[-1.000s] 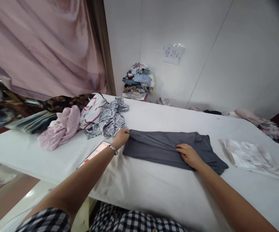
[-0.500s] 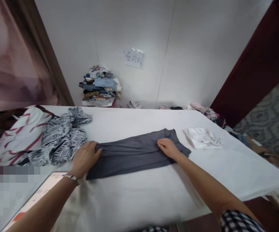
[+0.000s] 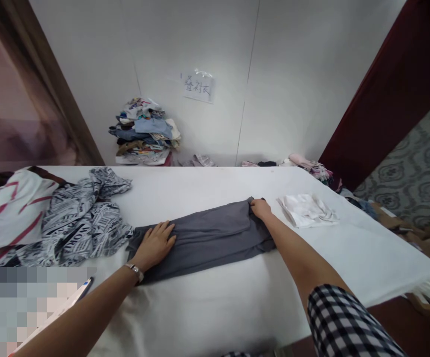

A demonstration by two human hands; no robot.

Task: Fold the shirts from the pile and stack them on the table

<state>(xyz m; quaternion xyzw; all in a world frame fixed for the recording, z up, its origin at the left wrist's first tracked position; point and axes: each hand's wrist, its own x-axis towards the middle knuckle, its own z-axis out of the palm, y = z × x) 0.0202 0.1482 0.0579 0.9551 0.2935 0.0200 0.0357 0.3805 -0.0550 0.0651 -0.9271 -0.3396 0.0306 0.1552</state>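
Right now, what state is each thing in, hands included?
Gray garment: laid out long, lightly creased
White garment: folded, wrinkled
Newsprint-patterned garment: crumpled
Red-striped garment: crumpled
Clothes stack: piled high
Left hand: open, resting on the gray garment
Right hand: fingers closed on its edge

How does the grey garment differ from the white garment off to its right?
The grey garment is dark; the white garment is pale.
The grey garment forms a long strip, the white garment a smaller, shorter bundle.
The left hand and right hand touch the grey garment; neither touches the white garment.
Both lie on the table.
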